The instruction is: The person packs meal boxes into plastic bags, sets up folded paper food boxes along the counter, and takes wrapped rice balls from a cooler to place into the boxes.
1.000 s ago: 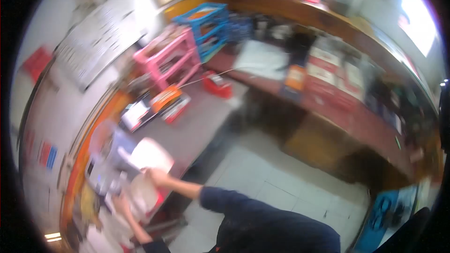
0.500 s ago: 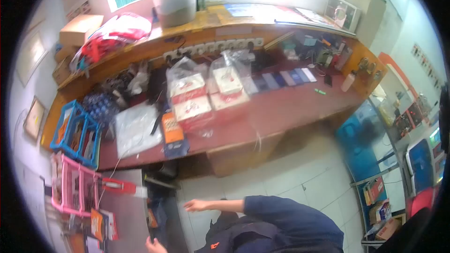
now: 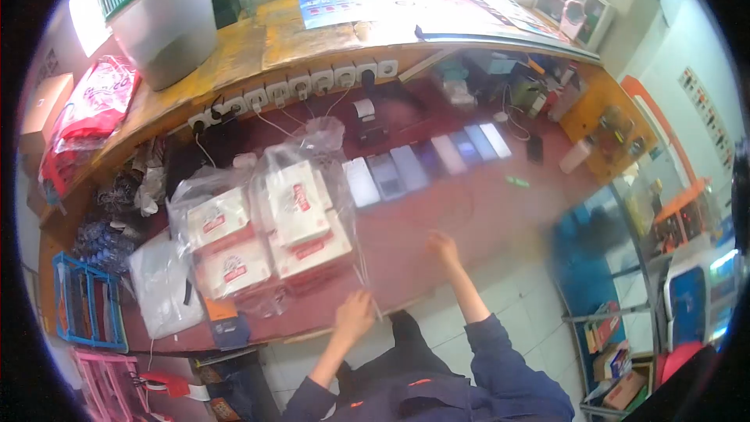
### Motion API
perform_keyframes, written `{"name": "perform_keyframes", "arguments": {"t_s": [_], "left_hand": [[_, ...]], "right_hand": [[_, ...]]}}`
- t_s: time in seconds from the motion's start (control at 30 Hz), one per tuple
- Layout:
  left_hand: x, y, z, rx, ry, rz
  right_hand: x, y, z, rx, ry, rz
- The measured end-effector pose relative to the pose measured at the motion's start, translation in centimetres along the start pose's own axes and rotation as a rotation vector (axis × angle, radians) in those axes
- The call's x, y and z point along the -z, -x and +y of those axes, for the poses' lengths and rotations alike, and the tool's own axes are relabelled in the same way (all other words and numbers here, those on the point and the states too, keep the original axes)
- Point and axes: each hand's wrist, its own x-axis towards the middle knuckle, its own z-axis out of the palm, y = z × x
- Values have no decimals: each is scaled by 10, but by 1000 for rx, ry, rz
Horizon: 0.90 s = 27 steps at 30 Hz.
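My left hand (image 3: 355, 316) is over the front edge of the dark red counter (image 3: 414, 258), fingers loosely bent, with no object visible in it. Close beside it hangs a thin white strip (image 3: 364, 267) from a see-through plastic bag. Farther right, my right hand (image 3: 443, 248) is over the counter's front part, its fingers apart and nothing in them. Stacked white and red boxes (image 3: 301, 203) sit in that bag, left of my hands. A second bag holds more such boxes (image 3: 219, 219). Beyond my right hand lies a row of phones (image 3: 406, 167).
An orange and dark blue box (image 3: 226, 325) and a white plastic package (image 3: 162, 285) lie at left, near a blue basket (image 3: 86, 301). Power sockets (image 3: 301, 86) line the back ledge. A white bottle (image 3: 576, 155) stands right; a shelf rack (image 3: 601, 316) is at lower right.
My view has shifted right and closer to the counter. Both hands have risen to its front edge; the bagged boxes and phones now appear larger.
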Motion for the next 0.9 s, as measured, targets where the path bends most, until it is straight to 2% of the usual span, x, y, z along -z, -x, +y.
{"name": "perform_keyframes", "arguments": {"t_s": [0.07,0.1,0.17,0.2,0.27,0.33,0.4,0.47,0.53,0.6,0.67,0.73,0.77,0.8,0.83,0.87,0.9], "left_hand": [[-31,-40,15,45,112,-130],[-45,-54,22,72,116,-130],[-65,-78,34,212,-82,-251],[-71,-88,37,239,-78,-257],[-75,-100,42,372,-142,-437],[-77,-108,46,437,-181,-482],[-76,-118,52,487,-219,-518],[-73,-129,58,586,-231,-601],[-77,-130,55,583,-237,-608],[-84,-129,53,569,-245,-616],[-87,-127,50,585,-248,-587],[-90,-130,49,595,-249,-615],[-97,-127,47,566,-278,-569],[-99,-121,45,551,-308,-522],[-94,-124,46,584,-304,-517],[-84,-130,51,591,-283,-601],[-79,-134,54,593,-257,-687]], "right_hand": [[-13,-38,-39,173,333,110],[-17,-67,-46,156,340,90],[-27,-122,-55,530,621,103],[-31,-142,-59,514,623,80],[-45,-172,-68,769,1018,43],[-66,-213,-50,867,1176,-109],[-95,-246,-20,1043,1238,-147],[-124,-241,-26,1163,1213,-130],[-139,-233,-42,1001,1370,-103],[-122,-236,-50,954,1312,-65],[-86,-263,-35,949,1369,165],[-21,-292,-44,994,1132,194],[8,-317,-32,674,1318,330],[17,-292,-73,923,1291,306],[28,-302,-73,714,1359,263],[20,-292,-81,864,1324,275],[4,-280,-82,901,1416,278]]}}
